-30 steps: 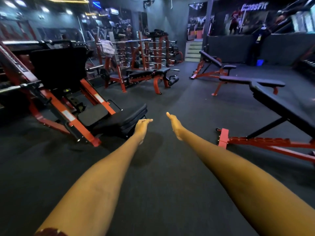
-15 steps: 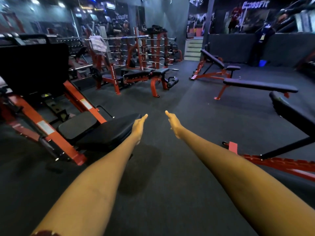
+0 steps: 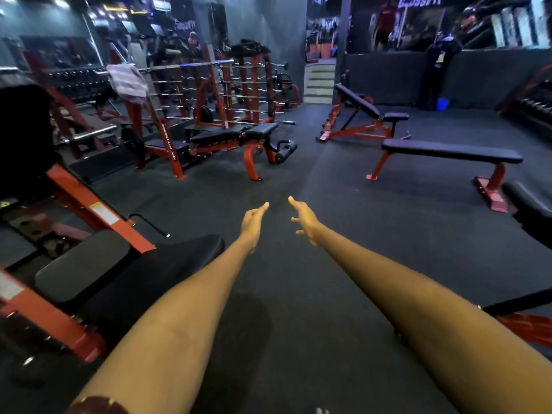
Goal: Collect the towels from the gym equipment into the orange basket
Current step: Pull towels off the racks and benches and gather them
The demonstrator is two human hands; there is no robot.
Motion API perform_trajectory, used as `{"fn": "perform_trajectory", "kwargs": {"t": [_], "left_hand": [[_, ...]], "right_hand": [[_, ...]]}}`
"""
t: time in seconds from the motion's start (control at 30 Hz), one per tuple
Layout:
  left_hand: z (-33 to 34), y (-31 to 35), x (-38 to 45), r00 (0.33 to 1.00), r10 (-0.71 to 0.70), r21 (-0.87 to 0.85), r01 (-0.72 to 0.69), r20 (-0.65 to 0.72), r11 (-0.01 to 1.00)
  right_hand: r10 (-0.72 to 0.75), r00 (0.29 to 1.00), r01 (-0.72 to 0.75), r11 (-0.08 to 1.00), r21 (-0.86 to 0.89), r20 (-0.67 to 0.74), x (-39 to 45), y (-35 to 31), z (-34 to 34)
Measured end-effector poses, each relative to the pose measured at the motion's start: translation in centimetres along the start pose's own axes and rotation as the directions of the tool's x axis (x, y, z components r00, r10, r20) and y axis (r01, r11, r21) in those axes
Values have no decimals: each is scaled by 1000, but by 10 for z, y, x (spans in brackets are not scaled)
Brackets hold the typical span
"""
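A pale striped towel [image 3: 129, 82] hangs over the barbell of a red rack [image 3: 155, 127] at the far left. Both my arms stretch forward over the dark floor. My left hand [image 3: 252, 224] has straight fingers and holds nothing. My right hand [image 3: 304, 219] is beside it with fingers loosely spread, also holding nothing. Both hands are far short of the towel. No orange basket is in view.
A red machine with black pads [image 3: 98, 264] stands close on my left. A black bench with a red frame [image 3: 239, 135] sits ahead, a flat bench [image 3: 451, 153] and an incline bench [image 3: 361, 109] to the right. Stairs [image 3: 319, 82] rise at the back. Dark floor [image 3: 298, 180] runs between them.
The view has advanced and turned left; the towel rack and benches are nearer. The bench on the right has slid out of frame. My right hand's fingers have spread a little.
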State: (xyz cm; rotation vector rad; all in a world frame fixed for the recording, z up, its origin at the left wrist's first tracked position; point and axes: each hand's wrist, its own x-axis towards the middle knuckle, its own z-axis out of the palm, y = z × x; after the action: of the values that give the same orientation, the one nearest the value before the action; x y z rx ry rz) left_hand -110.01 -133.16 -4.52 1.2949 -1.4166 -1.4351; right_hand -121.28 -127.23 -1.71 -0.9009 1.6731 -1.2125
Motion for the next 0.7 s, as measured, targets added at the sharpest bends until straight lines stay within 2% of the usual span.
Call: {"fn": "perform_trajectory", "kwargs": {"t": [0.1,0.33,0.7], "left_hand": [[24,5,62,1000,7,27,-8,14,1000],[51,57,219,995,-11,1,11,-99,1000],[44,60,431,967,-75,-30,70,-242,997]], "right_hand": [[-19,1000,20,999,-28,16,72,-7,-19],[-59,995,61,998,-28,80,240,-70,-54],[-71,972,65,997,31,223,469,-101,-25]]}}
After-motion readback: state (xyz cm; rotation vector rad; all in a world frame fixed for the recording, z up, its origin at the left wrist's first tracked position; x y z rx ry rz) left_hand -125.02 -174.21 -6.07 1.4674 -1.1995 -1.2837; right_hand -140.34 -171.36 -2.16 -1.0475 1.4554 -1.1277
